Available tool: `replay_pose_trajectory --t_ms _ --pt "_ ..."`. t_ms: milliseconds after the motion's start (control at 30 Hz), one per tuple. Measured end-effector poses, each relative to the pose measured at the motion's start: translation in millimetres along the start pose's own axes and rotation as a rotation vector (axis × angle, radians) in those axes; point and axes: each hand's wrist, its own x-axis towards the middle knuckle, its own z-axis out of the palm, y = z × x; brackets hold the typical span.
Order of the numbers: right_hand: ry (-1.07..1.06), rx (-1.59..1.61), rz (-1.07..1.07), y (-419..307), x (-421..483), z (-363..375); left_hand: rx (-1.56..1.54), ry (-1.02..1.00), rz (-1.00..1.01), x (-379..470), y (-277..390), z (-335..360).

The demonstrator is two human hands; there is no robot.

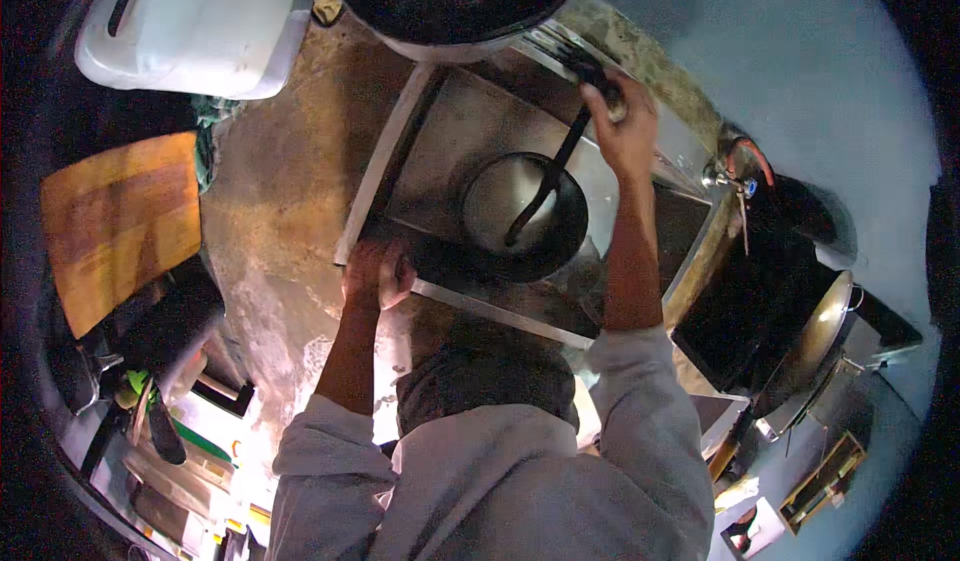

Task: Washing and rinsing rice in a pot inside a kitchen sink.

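My right hand (pixel 630 129) closes around the upper part of a dark curved rod or tube (pixel 571 143). Its lower end reaches over a round, dark-rimmed pan-like vessel (pixel 487 208) with a paler inside. This vessel sits within a rectangular metal frame (pixel 502 310). My left hand (pixel 376 274) is curled at the frame's near left corner and appears to grip its edge. Dim light hides the details of the rod and what the vessel contains.
A large dark-bottomed pot (pixel 457 5) stands beyond the frame. To the left are a white plastic board (pixel 195 43) and a brown wooden board (pixel 127 223). A tap or valve (pixel 731 182) with a red hose (pixel 754 157) sits at right, near a round metal pan or lid (pixel 814 343).
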Motion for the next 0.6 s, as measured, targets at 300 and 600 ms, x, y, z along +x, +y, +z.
replay_pose_trajectory --t_ms 300,600 --pt "-0.271 -0.314 0.261 29 37 50 0.005 -0.054 -0.082 -4 0 4" --pt "-0.25 -0.03 0.148 65 40 58 0.001 -0.01 0.003 -7 -6 6"
